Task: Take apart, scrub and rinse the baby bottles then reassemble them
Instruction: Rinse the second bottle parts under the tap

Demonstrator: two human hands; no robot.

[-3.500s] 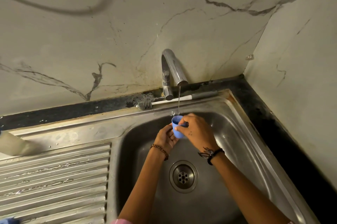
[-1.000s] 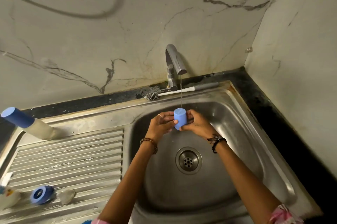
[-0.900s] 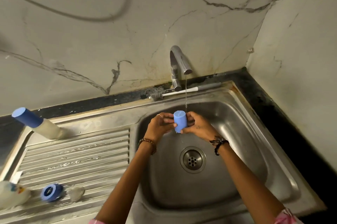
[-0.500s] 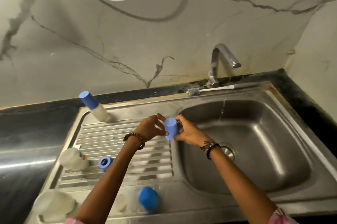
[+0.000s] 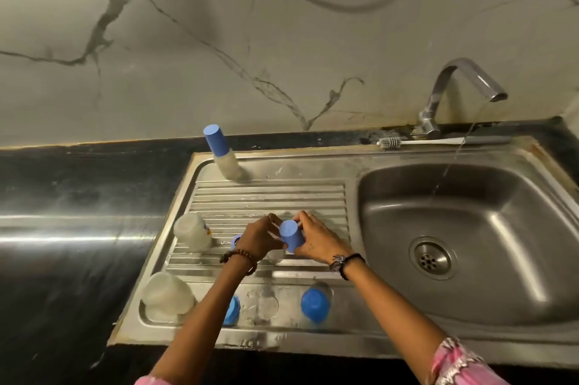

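Both hands hold one blue cap (image 5: 290, 234) above the drain rack (image 5: 269, 196); left hand (image 5: 260, 237) & right hand (image 5: 316, 240) each pinch a side, grip closed on it; cap looks wet, so it may slip & bump the clear bottle (image 5: 192, 231) nearby; tap (image 5: 463, 86) runs w/ nobody there, water gets wasted.

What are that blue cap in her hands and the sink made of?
The blue cap, held by the left hand and right hand, looks like matte opaque plastic, evenly coloured with no glare. The sink looks like brushed stainless steel, grey with soft streaky reflections.
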